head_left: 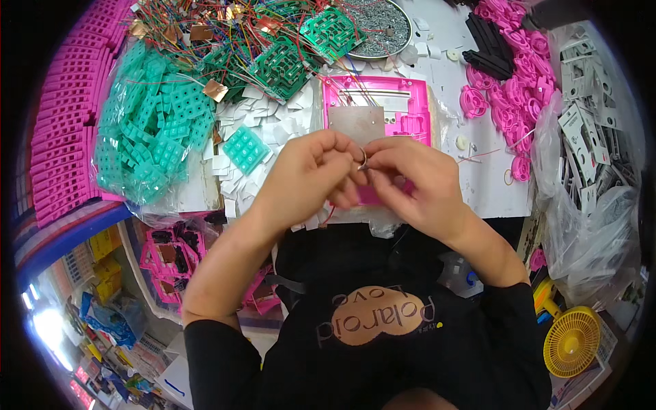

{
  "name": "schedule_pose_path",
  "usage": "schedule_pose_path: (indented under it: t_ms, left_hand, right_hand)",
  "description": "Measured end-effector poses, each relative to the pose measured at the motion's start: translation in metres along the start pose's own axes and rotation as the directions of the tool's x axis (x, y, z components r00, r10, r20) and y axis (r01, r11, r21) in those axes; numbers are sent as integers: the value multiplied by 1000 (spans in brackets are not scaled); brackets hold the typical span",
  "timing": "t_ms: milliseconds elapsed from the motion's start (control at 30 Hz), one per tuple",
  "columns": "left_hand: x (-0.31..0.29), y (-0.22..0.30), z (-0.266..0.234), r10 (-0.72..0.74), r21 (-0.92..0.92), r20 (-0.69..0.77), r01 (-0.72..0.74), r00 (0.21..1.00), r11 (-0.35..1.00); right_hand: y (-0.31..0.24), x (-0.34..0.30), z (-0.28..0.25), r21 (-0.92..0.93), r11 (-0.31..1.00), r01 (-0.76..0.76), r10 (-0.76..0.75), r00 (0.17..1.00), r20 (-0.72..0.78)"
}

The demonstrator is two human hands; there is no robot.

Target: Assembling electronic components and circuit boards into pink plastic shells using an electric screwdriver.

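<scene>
White table (497, 191) — left hand (301, 176), right hand (422, 179) — pinching 1 curved piece (363, 160)

Place: electronics assembly workshop | shown by: many wired circuit boards (281, 67), bagged teal keypads (164, 116), open pink plastic housing (418, 102)

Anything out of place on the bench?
One turquoise keypad lies askew on scattered white slips, apart from the bagged turquoise pile to its left. Possibly set aside deliberately; no damage discernible.
</scene>
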State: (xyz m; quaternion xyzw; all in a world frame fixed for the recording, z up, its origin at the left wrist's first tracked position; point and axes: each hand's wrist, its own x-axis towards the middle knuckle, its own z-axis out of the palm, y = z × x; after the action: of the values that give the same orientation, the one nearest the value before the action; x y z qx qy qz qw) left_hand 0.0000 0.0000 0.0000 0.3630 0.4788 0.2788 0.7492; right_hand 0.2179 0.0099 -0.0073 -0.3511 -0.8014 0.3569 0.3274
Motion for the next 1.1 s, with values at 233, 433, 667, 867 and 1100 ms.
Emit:
schedule_pose_path:
  t_ms: [233, 433, 667, 867, 1100]
  left_hand:
    - [13, 22, -8, -111, 162, 90, 96, 990, 982]
    - [21, 30, -16, -94, 358, 160, 31, 983, 933]
    - [22, 16, -10, 472, 814, 411, -547, 780, 195]
    - [21, 11, -13, 507, 802, 428, -573, 748, 168]
    - [25, 3, -20, 585, 753, 437, -634, 683, 178]
  right_hand:
    - [-4, -7, 12, -180, 964, 196, -209, 976, -56]
    - [-4, -11, 13, -336, 917, 214, -225, 974, 7]
    - [-9, -6, 28, -430, 890, 150, -130, 989, 77]
    - [-18, 1, 29, -443, 893, 83, -13, 987, 160]
    - [-16, 1, 29, -415, 904, 106, -21, 979, 204]
